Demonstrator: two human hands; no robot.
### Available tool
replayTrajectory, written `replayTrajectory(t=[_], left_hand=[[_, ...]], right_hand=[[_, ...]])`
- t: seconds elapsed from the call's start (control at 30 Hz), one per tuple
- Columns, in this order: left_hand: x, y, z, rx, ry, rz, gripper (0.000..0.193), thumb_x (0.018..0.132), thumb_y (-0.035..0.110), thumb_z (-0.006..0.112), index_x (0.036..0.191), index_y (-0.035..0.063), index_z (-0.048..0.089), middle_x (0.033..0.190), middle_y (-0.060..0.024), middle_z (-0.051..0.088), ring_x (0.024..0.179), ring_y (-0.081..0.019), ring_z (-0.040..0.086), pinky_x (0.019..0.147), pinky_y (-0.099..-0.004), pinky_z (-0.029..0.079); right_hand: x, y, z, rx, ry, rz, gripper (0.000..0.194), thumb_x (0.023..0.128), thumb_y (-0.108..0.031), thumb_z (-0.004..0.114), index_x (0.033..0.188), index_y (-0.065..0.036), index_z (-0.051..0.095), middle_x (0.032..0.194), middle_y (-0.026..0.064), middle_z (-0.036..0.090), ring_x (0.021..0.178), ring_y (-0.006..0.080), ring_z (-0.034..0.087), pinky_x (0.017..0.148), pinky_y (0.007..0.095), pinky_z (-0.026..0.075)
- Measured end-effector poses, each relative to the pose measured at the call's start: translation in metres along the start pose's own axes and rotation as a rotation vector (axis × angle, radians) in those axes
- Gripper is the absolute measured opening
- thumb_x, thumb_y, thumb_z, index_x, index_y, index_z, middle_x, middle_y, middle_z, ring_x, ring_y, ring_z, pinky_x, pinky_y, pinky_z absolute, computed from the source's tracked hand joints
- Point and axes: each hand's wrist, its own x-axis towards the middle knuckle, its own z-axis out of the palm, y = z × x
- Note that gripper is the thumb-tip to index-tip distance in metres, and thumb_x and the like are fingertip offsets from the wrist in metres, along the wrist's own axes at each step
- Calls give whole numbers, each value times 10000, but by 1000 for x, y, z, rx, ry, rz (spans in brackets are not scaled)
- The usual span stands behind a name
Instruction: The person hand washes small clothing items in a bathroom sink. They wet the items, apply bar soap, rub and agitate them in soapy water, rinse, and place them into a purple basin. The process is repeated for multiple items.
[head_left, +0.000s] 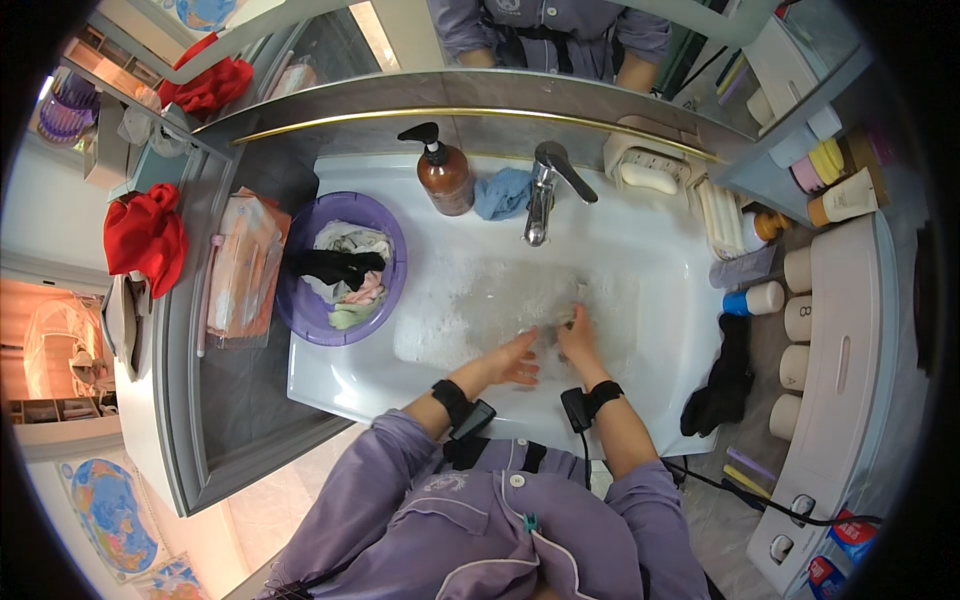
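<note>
In the head view, a white washbasin (675, 247) holds cloudy, sudsy water (495, 300). My left hand (514, 358) is over the near part of the water, fingers spread, with nothing in it. My right hand (577, 335) is just to its right, its fingers curled round a wet greyish cloth (574, 311). Most of that cloth is blurred by suds, so its kind is unclear. Behind my hands rises a chrome faucet (538, 202), its lever turned to the right.
A purple plastic tub (397, 300) with laundry sits on the basin's left side. At the back stand a brown pump bottle (446, 180), a crumpled blue cloth (502, 193) and a soap bar (649, 178) in a holder. A black cloth (721, 382) drapes the right rim.
</note>
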Motion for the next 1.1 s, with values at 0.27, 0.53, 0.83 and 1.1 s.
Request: replayTrajectory(t=[0.27,0.53,0.83,1.1], left_hand=[[57,12,-21,-564,-147,296,538,879,562,420,1130,88,471,945,-81,587,887,-229,573,783,-370,478],[56,9,-40,-565,-220,447,403,933,442,397,1053,78,521,936,-69,600,862,-203,574,726,-345,476],[1,37,-29,-103,125,387,482,928,473,377,1126,57,520,1092,-62,575,951,-183,553,793,-339,459],[-59,48,-67,678,351,521,558,896,415,482,1246,-18,454,1128,-82,565,1039,-172,501,883,-282,385]], right_hand=[[-46,-77,19,239,-2,-355,204,860,-217,569,840,-16,598,671,55,562,603,143,507,564,301,404],[-56,-115,24,27,2,-515,318,886,-295,490,756,-17,575,701,189,584,639,361,562,568,442,423],[-16,-79,14,45,29,-305,288,892,-271,498,835,4,563,756,186,594,711,316,584,619,387,439],[-40,-23,-43,205,-193,-138,357,773,-119,621,1099,-24,510,1027,108,562,889,210,550,785,312,445]])
